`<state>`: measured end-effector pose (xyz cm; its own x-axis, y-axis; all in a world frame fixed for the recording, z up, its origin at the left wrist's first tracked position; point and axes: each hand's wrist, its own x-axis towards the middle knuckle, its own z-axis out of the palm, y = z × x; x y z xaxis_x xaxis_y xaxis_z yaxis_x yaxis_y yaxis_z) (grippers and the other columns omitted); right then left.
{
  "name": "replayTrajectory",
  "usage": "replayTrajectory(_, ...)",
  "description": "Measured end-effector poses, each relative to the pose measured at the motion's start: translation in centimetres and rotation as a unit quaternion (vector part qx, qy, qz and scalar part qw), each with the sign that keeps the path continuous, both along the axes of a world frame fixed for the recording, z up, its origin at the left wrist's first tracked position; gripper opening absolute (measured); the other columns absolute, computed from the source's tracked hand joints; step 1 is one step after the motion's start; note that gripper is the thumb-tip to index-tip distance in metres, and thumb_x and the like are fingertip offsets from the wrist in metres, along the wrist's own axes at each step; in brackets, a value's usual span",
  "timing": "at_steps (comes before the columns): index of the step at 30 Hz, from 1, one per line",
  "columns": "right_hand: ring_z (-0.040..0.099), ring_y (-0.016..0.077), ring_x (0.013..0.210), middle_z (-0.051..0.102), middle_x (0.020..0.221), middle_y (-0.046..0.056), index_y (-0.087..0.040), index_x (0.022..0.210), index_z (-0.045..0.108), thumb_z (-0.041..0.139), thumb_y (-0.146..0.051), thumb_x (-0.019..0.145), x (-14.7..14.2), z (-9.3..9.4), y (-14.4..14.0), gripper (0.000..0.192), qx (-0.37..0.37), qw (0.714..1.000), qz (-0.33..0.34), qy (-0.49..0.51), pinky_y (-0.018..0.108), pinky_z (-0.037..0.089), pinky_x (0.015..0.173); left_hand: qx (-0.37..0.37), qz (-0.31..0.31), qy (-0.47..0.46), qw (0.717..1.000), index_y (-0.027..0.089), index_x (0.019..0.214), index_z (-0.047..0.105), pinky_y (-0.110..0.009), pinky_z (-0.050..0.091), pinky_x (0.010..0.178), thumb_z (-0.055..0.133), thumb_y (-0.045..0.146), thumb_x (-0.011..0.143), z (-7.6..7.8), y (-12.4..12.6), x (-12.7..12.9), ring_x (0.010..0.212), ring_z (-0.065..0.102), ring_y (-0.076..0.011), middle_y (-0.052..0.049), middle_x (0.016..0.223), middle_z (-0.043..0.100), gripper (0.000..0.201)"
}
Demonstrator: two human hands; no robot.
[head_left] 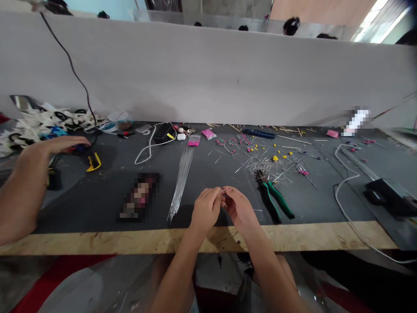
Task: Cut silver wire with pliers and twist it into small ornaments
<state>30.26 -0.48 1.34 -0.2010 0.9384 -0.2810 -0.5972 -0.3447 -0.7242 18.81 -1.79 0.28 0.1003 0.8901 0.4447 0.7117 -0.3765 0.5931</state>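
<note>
Small metal piece (224,192) being pinched between fingertips of left hand (206,208) and right hand (239,208), both curled closed around it, above near edge of dark worktable (97,195). Bundle of wire rods (181,182) lying just left; green-handled pliers (273,196) lying just right. Co-worker's hand (60,144) being rested at far left.

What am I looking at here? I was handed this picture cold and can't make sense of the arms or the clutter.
The one picture comes from a camera worn on a person's head, looking down at their bare hands. The left hand and right hand meet over a dark table, pinching something tiny between the fingertips; what it is can't be made out. Beside them lie green-handled pliers, a bundle of thin wires and scattered wire bits with small beads. The arm at far left belongs to another person.
</note>
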Motion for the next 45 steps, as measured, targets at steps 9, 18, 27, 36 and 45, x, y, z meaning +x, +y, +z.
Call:
replayTrajectory(9,0.055,0.0132,0.068,0.063,0.07,0.0,-0.019,0.075,0.069,0.07,-0.032,0.069,-0.7,-0.7,0.0,0.014,0.067,0.988,0.034,-0.134,0.028,0.043,0.073,-0.018,0.014,-0.046,0.999,0.019,0.071,0.056,-0.029,0.039,0.066,0.038,0.023,0.092,0.1,-0.6,-1.5,0.068,0.054,-0.0163,-0.005,0.069,0.06,0.027)
replayTrajectory(18,0.053,0.0145,0.073,0.061,0.074,0.0,-0.02,0.078,0.064,0.062,-0.035,0.079,-0.6,-0.6,-0.9,0.015,0.182,0.96,0.085,-0.194,0.027,0.042,0.072,-0.261,0.003,-0.472,0.842,0.017,0.062,0.046,-0.021,0.028,0.045,0.047,0.039,0.085,0.2,-2.0,-1.5,0.042,0.031,-0.0071,0.007,0.045,0.033,0.031)
replayTrajectory(27,0.055,0.0157,0.075,0.063,0.077,0.0,-0.021,0.08,0.064,0.057,-0.031,0.084,0.2,-0.2,-1.1,0.013,0.232,0.932,0.073,-0.267,0.027,0.041,0.073,-0.381,-0.071,-0.651,0.653,0.017,0.061,0.044,-0.018,0.022,0.042,0.055,0.036,0.079,0.0,-1.7,-1.0,0.038,0.022,-0.0048,0.01,0.04,0.028,0.028)
replayTrajectory(36,0.055,0.0153,0.077,0.064,0.078,0.0,-0.021,0.082,0.067,0.061,-0.034,0.081,1.6,-1.0,-1.1,0.014,0.159,0.952,0.059,-0.254,0.027,0.041,0.074,-0.207,-0.006,-0.292,0.934,0.016,0.068,0.058,-0.022,0.036,0.058,0.047,0.034,0.088,0.7,-1.6,-0.7,0.06,0.047,-0.011,0.002,0.062,0.052,0.029)
replayTrajectory(45,0.058,0.0143,0.074,0.068,0.08,0.001,-0.021,0.084,0.069,0.068,-0.034,0.074,2.4,-1.6,-0.8,0.016,0.04,0.987,0.01,-0.153,0.028,0.044,0.076,0.025,-0.063,-0.019,0.998,0.018,0.099,0.062,-0.03,0.048,0.075,0.044,0.017,0.09,-0.7,-1.4,-0.3,0.082,0.059,-0.0166,-0.006,0.087,0.065,0.021)
